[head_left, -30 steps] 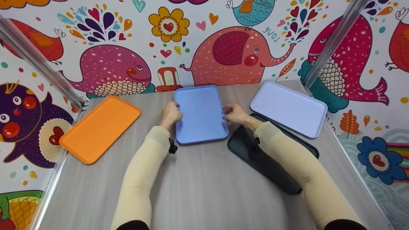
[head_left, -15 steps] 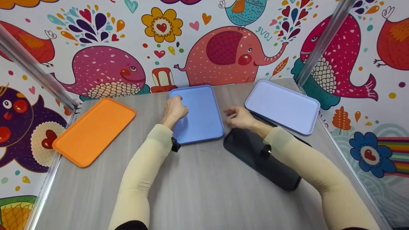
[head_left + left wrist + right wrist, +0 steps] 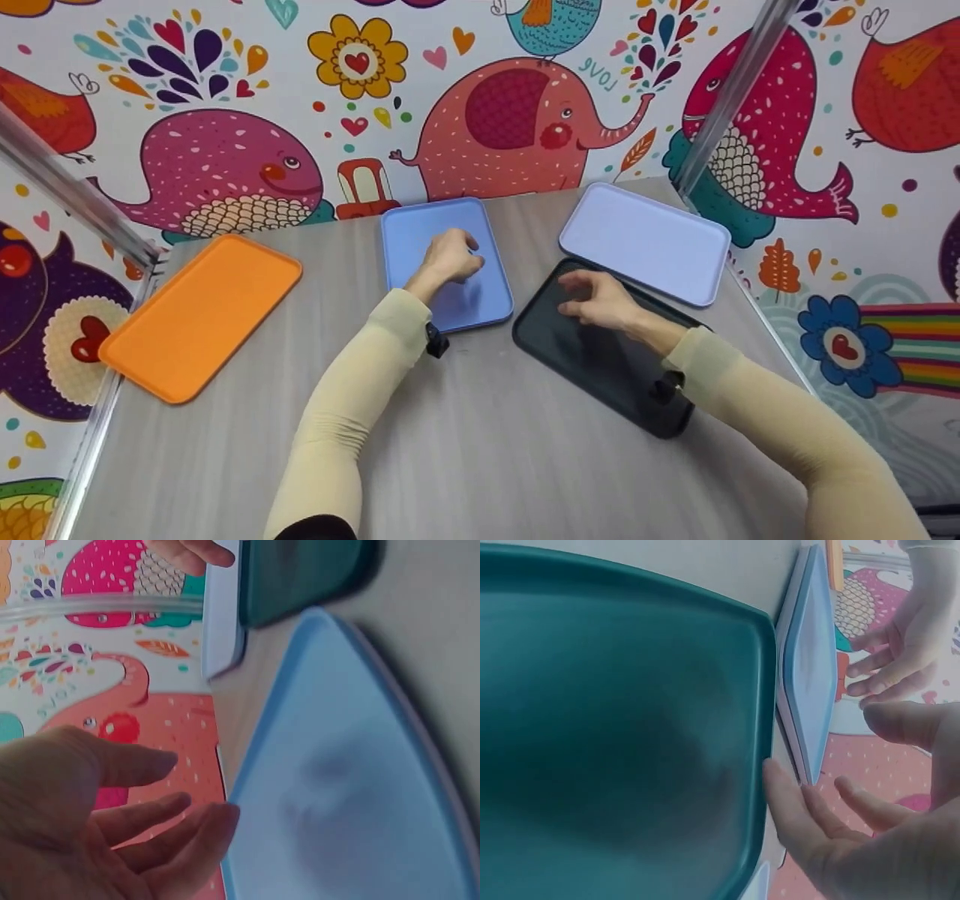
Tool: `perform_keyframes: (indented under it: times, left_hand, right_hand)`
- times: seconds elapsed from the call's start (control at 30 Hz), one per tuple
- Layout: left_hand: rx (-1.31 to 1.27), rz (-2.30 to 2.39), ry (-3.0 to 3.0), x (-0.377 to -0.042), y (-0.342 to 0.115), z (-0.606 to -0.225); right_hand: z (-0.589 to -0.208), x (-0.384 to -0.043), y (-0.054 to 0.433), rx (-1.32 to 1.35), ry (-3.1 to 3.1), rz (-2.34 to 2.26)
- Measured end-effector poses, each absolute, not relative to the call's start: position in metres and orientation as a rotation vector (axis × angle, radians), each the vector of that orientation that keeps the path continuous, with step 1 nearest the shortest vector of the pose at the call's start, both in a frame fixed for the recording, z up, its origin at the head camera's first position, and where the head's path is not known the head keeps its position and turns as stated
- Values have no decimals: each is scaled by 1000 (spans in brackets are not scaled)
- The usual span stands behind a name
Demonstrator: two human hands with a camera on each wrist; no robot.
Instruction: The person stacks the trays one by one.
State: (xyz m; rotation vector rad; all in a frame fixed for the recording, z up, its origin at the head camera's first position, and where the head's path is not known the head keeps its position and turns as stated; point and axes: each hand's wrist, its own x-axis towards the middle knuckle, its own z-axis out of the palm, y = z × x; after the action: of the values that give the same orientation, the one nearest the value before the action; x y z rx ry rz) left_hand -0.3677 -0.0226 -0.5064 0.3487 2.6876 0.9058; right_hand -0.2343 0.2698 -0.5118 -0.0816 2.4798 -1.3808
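Observation:
My left hand hovers over a blue rectangular tray at the back middle of the table, fingers loosely bent and holding nothing. In the right wrist view, a second pale rim shows under that blue tray. Over a dark green tray, to the right of the blue one, hangs my right hand. Its fingers are spread and grip nothing; whether a fingertip touches the tray is unclear. The green tray lies slantwise, its right part covered by the right hand and sleeve.
Just behind the green tray lies a lavender tray; I cannot tell whether their edges overlap. An orange tray lies slantwise at the left. A printed wall closes off the back of the grey table.
Both hands have left the sides of the blue tray. The left has moved right, over its surface; the right has moved right, over the dark green tray. The view has shifted slightly.

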Motion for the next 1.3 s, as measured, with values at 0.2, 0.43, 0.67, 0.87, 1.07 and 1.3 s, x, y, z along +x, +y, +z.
perform_keyframes:
  times: [0.2, 0.43, 0.67, 0.87, 1.07, 1.3]
  left_hand:
    - [432, 937, 2692, -394, 10, -552]
    - [537, 949, 2703, -421, 45, -601]
    - [552, 879, 2694, -408, 70, -608]
    - [544, 925, 2656, -394, 88, -604]
    - [507, 928, 2555, -382, 97, -591]
    - [583, 797, 2518, -381, 101, -598]
  right_hand:
    - [-508, -209, 306, 13, 2462, -1408]
    - [-505, -189, 349, 176, 2434, -1480]
    - [-507, -168, 386, 389, 2434, -1500]
    - [-511, -146, 419, 506, 2442, -1372]
    - [-514, -132, 440, 512, 2419, -1219]
    - [-519, -128, 445, 501, 2362, -1159]
